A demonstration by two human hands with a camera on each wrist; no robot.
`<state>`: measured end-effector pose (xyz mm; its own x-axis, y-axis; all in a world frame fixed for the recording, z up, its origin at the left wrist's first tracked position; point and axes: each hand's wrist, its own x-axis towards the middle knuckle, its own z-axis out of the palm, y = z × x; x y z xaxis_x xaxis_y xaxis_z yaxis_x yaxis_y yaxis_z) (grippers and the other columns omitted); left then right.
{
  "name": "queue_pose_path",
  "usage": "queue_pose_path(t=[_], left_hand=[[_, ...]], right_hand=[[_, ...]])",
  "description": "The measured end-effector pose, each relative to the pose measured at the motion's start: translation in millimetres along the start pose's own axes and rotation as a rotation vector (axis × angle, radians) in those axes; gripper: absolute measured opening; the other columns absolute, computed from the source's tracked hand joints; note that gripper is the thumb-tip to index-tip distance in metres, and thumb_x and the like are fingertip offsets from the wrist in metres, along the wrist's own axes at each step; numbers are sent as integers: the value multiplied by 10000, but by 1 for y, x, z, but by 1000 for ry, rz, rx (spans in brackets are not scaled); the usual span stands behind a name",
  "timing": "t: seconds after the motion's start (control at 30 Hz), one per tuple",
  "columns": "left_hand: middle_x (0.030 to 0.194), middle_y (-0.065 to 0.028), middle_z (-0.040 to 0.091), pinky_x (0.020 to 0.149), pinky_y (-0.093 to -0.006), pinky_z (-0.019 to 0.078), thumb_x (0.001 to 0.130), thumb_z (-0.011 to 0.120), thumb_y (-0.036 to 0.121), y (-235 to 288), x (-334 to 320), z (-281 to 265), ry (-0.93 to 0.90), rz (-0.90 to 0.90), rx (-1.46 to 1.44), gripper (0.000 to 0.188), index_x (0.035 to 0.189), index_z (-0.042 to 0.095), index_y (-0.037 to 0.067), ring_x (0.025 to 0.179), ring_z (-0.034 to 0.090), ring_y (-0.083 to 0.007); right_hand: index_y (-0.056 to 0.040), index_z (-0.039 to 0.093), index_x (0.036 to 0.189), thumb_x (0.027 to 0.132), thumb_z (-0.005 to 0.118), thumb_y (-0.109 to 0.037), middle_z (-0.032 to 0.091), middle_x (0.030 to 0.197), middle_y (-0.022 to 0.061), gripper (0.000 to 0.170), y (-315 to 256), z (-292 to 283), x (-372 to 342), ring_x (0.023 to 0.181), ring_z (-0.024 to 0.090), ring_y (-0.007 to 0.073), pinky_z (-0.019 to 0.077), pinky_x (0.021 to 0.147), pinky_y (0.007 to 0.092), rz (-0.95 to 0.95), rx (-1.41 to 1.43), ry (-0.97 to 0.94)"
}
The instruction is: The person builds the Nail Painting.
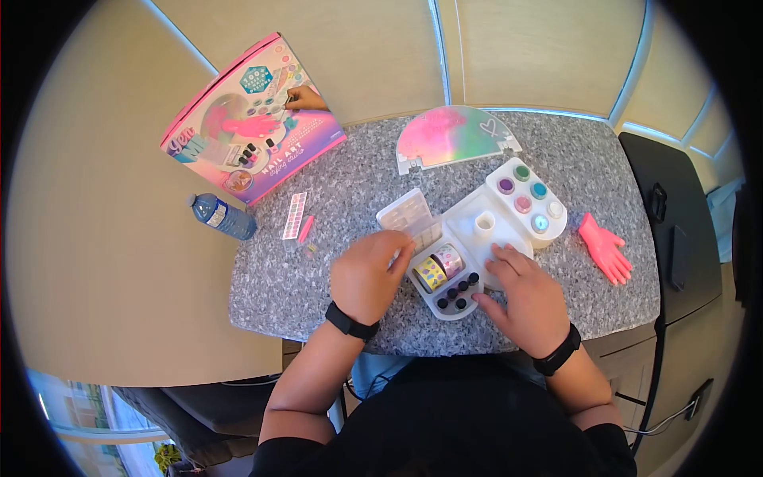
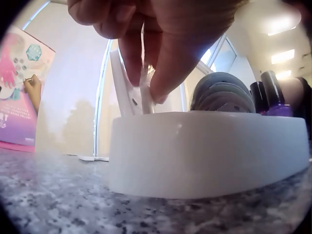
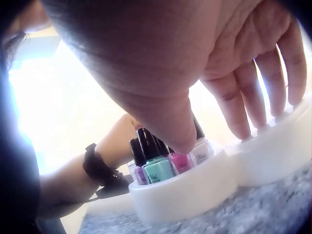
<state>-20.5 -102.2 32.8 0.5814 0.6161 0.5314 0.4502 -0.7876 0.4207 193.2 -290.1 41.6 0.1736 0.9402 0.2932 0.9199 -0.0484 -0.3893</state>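
Observation:
My left hand (image 1: 366, 269) pinches a thin, clear plastic piece (image 2: 146, 83) between thumb and fingertips, over a compartment of the white organizer tray (image 1: 465, 225). A raised white lid (image 1: 404, 209) stands just beyond that hand. Beside the fingers, a yellow patterned roll (image 1: 431, 274) and a pink patterned roll (image 1: 451, 260) sit in the tray. Several black-capped nail polish bottles (image 3: 160, 169) fill the front compartment. My right hand (image 1: 534, 306) rests on the tray with fingers extended, fingertips on its right part and thumb beside the bottles.
Round pots of colour (image 1: 522, 204) occupy the tray's far right section. A pink model hand (image 1: 606, 250) lies to the right. Behind is a shiny half-round panel (image 1: 453, 137). At left stand a nail art box (image 1: 258, 119) and a water bottle (image 1: 222, 216), near a sticker sheet (image 1: 295, 215).

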Motion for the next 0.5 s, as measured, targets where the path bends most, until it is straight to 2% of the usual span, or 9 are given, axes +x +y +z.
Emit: queue_pose_path(t=[0.03, 0.13, 0.27, 0.33, 0.4, 0.47, 0.5], left_hand=[[1069, -120, 813, 758, -396, 633, 895, 928, 142, 3, 1, -2, 17, 104, 135, 179, 1046, 836, 115, 911, 788, -270], [1068, -84, 776, 768, -414, 589, 878, 928, 156, 14, 2, -11, 78, 99, 267, 182, 1029, 829, 140, 936, 749, -288], [1075, -65, 745, 782, -414, 582, 900, 913, 159, -4, 2, -25, 96, 164, 165, 168, 1035, 818, 126, 928, 734, -294], [1035, -69, 751, 808, -427, 576, 918, 908, 191, -40, 5, -35, 380, 194, 303, 216, 1101, 822, 116, 917, 727, -310], [1030, -88, 789, 862, -457, 587, 933, 896, 228, -81, 12, -54, 309, -165, 400, 290, 1184, 825, 102, 963, 753, -336], [1207, -88, 837, 976, -517, 578, 979, 849, 378, -123, 13, -75, 80, -409, 566, 385, 1297, 819, 162, 1105, 768, -373], [1207, -88, 837, 976, -517, 578, 979, 849, 378, -146, 10, -78, 83, -414, 567, 385, 1297, 819, 162, 1105, 768, -373]], right_hand=[[-5, 704, 1270, 929, 874, -290, 705, 1452, 213, 476, -1, -1, 0, 1368, 679, 415, 608, 1077, 479, 4, 8, -9], [-6, 707, 1284, 929, 876, -297, 703, 1456, 213, 489, -1, 1, -1, 1371, 677, 415, 607, 1079, 479, -1, 1, -19], [-9, 714, 1299, 926, 878, -302, 701, 1464, 213, 502, -1, 1, -2, 1366, 679, 412, 610, 1072, 484, -27, -14, -11], [-15, 724, 1306, 922, 883, -309, 701, 1474, 206, 510, -3, 1, -2, 1361, 683, 405, 620, 1050, 486, -21, -36, -20], [-18, 731, 1311, 923, 882, -312, 702, 1476, 201, 510, -4, 0, -3, 1360, 685, 399, 625, 1038, 485, -23, -32, -21], [-21, 738, 1315, 924, 881, -316, 703, 1478, 196, 510, -5, 0, -5, 1359, 687, 393, 631, 1026, 484, -31, -32, -27], [-23, 747, 1315, 926, 879, -321, 705, 1478, 190, 507, -6, 1, -5, 1356, 690, 387, 633, 1018, 480, -32, -38, -23]])
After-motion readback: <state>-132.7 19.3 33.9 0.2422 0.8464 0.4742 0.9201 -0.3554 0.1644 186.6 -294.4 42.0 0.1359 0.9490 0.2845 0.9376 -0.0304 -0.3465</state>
